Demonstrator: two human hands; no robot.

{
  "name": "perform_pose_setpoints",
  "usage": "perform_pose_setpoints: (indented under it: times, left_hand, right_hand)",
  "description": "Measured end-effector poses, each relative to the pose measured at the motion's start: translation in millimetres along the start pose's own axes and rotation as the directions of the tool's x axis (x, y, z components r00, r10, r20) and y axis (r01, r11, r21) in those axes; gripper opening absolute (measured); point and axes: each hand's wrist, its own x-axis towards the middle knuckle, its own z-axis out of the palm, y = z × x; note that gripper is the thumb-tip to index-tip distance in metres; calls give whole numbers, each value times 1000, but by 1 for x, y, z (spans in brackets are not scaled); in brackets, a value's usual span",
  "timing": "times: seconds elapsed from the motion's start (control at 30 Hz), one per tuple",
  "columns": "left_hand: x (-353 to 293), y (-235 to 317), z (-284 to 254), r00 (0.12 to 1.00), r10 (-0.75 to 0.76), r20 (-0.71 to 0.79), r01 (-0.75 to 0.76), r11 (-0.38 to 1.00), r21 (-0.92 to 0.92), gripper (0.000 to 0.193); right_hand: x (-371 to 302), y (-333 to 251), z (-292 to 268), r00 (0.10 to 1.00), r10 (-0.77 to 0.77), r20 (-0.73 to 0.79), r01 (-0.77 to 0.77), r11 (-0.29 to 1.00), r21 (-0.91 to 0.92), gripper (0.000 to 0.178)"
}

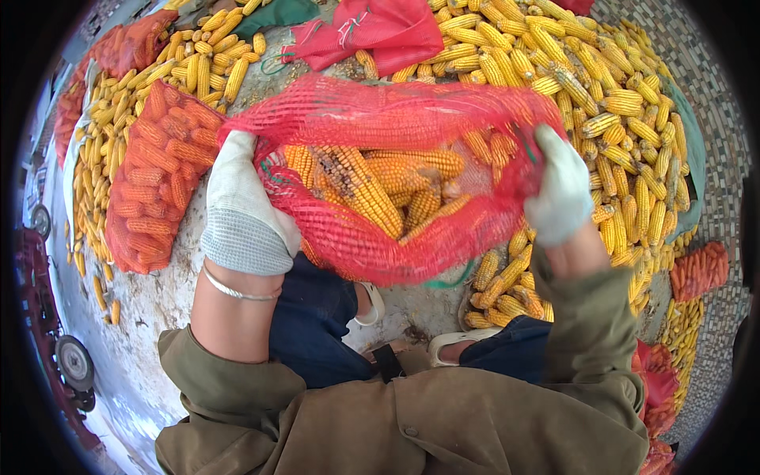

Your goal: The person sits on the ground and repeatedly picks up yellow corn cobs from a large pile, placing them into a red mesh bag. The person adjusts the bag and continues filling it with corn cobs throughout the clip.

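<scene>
A red mesh sack [356, 253] is stretched wide at its mouth between my two gloved hands. Inside it lie several corn cobs [364, 194], one of them with dark, damaged kernels. My left hand [245, 194], in a white glove with a grey knit cuff, is closed on the sack's left rim. On the right rim, my right hand [559, 186] is closed too, its white glove slightly blurred. The fingers of both hands are partly hidden by the mesh. A green drawstring shows along the rim.
A large heap of corn cobs [633, 150] spreads on the right, with another heap [99, 174] at the left. A filled orange mesh sack [162, 178] leans beside my left hand. A pink-red sack [372, 32] lies beyond. My shoes [459, 342] stand on the concrete floor [170, 309].
</scene>
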Motion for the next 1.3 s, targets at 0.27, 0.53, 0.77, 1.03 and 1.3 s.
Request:
perform_pose_setpoints:
  times: [0.27, 0.53, 0.77, 1.03, 1.3]
  left_hand:
    - [55, -25, 8, 899, -15, 437, 28, 999, -23, 29]
    - [32, -45, 68, 868, 30, 496, -26, 1000, -14, 35]
    - [93, -101, 73, 957, -72, 280, -3, 966, 259, 34]
    - [12, -123, 31, 829, -237, 506, 56, 936, 348, 44]
    - [5, -187, 89, 932, 84, 354, -62, 995, -73, 37]
  right_hand:
    - [-44, -6, -42, 866, -498, 38, 413, 672, -615, 38]
    - [-47, -56, -42, 719, -687, 101, 581, 515, -631, 39]
    - [86, -17, -120, 835, 4, -551, 129, 971, 202, 24]
    - [56, -27, -168, 844, -75, -531, 209, 958, 198, 34]
    - [22, -60, -90, 836, -166, -523, 409, 824, 392, 24]
